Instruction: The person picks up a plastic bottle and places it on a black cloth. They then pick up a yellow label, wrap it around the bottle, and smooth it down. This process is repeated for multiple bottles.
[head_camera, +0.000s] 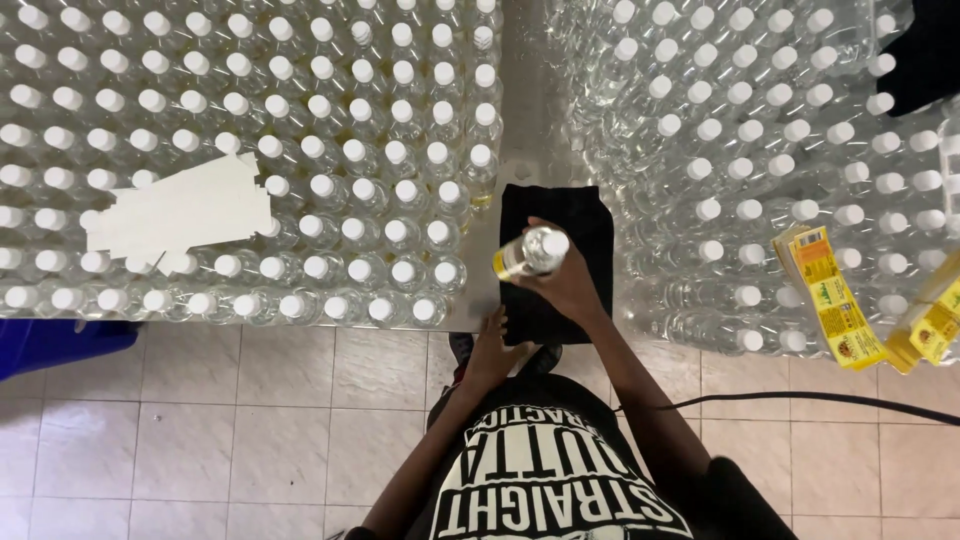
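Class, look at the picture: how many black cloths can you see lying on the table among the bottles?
2. One black cloth lies in the gap between the two bottle groups, under the right hand holding a bottle. Another dark cloth sits at the top right corner, partly cut off.

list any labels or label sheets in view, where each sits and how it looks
Yellow label strips with red and green print: right side, lying on the capped bottles.
White blank backing sheets: left, atop the bottle caps, loosely stacked.
Yellow band on the clear bottle: centre, in the right hand.
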